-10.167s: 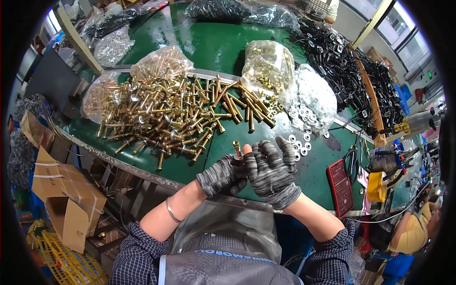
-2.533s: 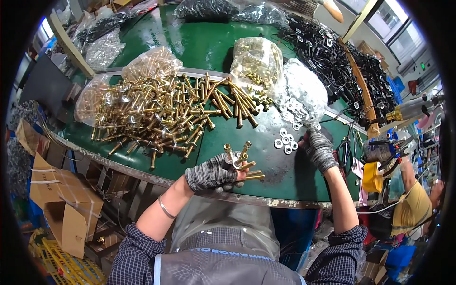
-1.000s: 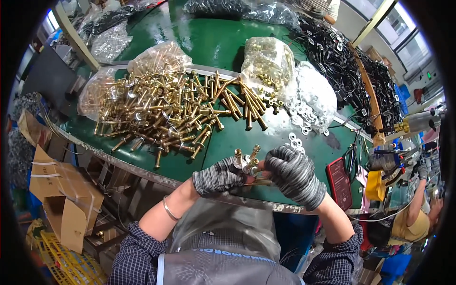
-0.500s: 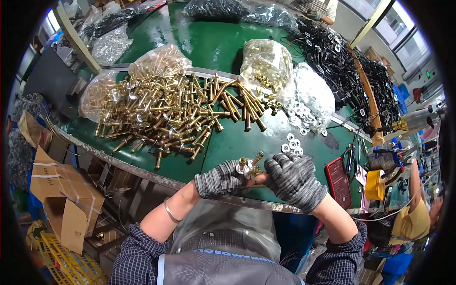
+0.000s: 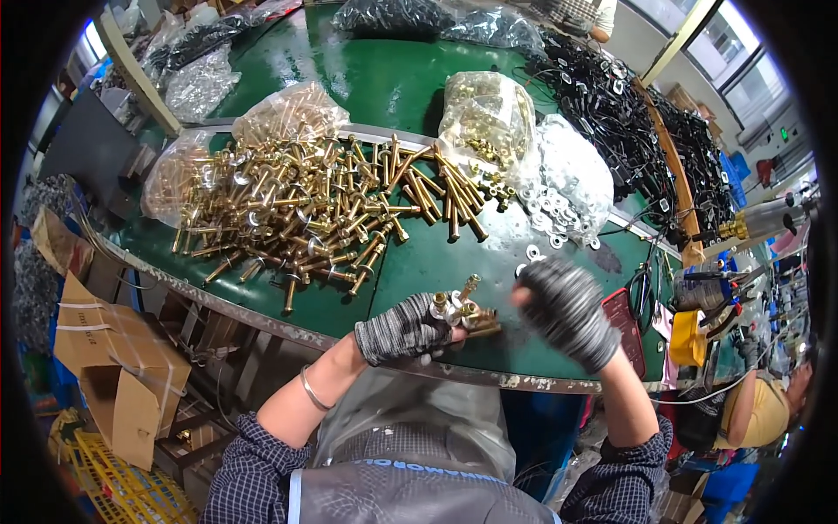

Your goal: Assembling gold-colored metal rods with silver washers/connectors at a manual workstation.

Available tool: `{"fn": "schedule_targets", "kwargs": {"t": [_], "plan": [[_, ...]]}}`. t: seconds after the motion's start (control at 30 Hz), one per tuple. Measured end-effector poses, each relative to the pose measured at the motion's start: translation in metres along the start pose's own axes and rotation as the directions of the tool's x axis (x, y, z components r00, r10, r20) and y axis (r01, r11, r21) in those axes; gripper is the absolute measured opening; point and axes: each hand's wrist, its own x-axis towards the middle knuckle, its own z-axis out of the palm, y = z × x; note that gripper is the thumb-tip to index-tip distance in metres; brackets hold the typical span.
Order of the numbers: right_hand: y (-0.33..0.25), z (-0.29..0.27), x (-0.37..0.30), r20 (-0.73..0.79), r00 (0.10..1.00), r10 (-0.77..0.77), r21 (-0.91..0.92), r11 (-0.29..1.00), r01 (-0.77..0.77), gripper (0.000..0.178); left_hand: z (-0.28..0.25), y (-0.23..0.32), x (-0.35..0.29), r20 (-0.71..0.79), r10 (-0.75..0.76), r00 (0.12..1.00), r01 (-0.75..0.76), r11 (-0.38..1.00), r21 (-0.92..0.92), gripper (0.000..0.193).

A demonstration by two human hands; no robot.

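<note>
My left hand (image 5: 403, 330), in a grey striped knit glove, is closed round several brass-coloured bolts (image 5: 480, 325) near the table's front edge. White washers sit on these bolts by my fingers. My right hand (image 5: 572, 314), gloved alike, is apart from them to the right, beside a few loose washers (image 5: 533, 252) that it partly covers. Motion smears its fingers, so whether it holds anything does not show. Beyond my hands lie a big heap of bolts with washers (image 5: 297, 205), a smaller group of bare bolts (image 5: 456, 201) and small brass nuts (image 5: 496, 185).
At the back stand clear bags of nuts (image 5: 489, 109) and washers (image 5: 572, 166). A red-cased phone (image 5: 623, 332) lies right of my right hand, near a yellow object (image 5: 690, 339). Black cables (image 5: 602, 113) fill the far right. A cardboard box (image 5: 118, 367) stands at left below the table.
My right hand has left the bolts in my left hand and moved right and a little away from me, over the loose washers. My left hand stays nearly in place, still holding the bolts.
</note>
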Motion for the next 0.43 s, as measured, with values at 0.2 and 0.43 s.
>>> {"fn": "schedule_targets", "kwargs": {"t": [0.2, 0.43], "plan": [[0.055, 0.032, -0.039, -0.136, 0.932, 0.337, -0.144, 0.924, -0.355, 0.016, -0.001, -0.01, 0.002, 0.038, 0.151, 0.988, -0.142, 0.973, -0.182, 0.023], [0.041, 0.041, -0.022, -0.052, 0.937, 0.346, -0.2, 0.915, -0.349, 0.022, 0.003, 0.004, 0.002, -0.022, -0.086, 0.996, 0.079, 0.973, -0.219, 0.021]]}}
